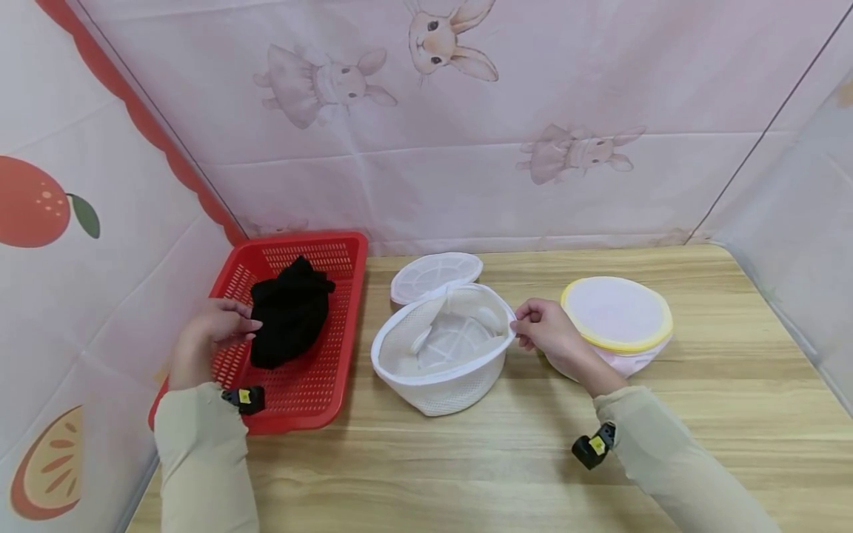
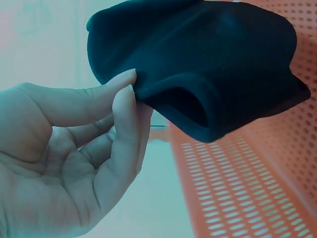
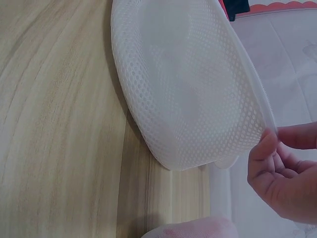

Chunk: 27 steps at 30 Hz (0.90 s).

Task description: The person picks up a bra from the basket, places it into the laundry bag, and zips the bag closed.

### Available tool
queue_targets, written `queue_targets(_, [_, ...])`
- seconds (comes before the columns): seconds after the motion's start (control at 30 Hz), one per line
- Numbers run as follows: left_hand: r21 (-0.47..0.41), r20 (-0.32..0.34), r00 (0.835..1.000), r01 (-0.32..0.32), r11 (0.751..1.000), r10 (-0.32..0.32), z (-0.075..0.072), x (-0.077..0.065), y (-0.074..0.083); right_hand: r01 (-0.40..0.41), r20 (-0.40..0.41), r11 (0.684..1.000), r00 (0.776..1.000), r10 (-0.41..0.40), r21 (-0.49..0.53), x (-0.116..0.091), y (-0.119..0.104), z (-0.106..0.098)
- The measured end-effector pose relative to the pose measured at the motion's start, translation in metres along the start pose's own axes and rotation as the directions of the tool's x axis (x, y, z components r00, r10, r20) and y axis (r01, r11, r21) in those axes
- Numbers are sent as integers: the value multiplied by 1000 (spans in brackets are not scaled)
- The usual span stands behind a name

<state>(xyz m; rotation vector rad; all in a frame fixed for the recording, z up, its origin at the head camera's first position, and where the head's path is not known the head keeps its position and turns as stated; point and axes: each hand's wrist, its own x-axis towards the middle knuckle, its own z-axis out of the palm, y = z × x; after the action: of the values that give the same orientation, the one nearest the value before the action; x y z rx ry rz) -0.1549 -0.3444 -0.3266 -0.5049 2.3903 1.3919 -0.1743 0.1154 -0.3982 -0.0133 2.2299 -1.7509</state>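
A piece of black clothing (image 1: 293,314) hangs in the red plastic basket (image 1: 358,303), pinched at its left edge between the thumb and fingers of my left hand (image 1: 220,326). In the left wrist view the black clothing (image 2: 213,64) shows a hemmed opening right beside the fingertips. My right hand (image 1: 553,333) pinches the white rim of a mesh laundry bag (image 1: 460,392) at its right side. The bag's mouth gapes upward, and its round lid (image 1: 436,275) is folded back behind it. Fine mesh of the bag (image 3: 193,89) fills much of the right wrist view.
To the right of the mesh bag stands a second, pinkish-white bag with yellow trim (image 1: 616,314), its top closed over. The wooden table (image 1: 493,474) meets a rabbit-print cloth wall (image 1: 426,192) at the back and a fruit-print wall (image 1: 80,311) at the left.
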Motion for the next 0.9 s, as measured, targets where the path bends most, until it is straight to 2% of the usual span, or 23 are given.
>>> queue_targets(0.3, [125,-81,994,-67,990,77,-3,-22,24,2,-3,1000,1000,-2,6,1,1,0])
queue_targets(0.53, [239,-189,970,-104,965,151,1,-41,39,-16,-1,1000,1000,16,-10,2,-2,-1])
queue_targets(0.67, [286,-208,958,-134,949,197,3,-51,49,-19,-5,1000,1000,19,-6,2,-3,-1])
queue_targets(0.9, [336,-204,946,-172,926,250,10,-65,67,-22,-7,1000,1000,22,3,1,-4,0])
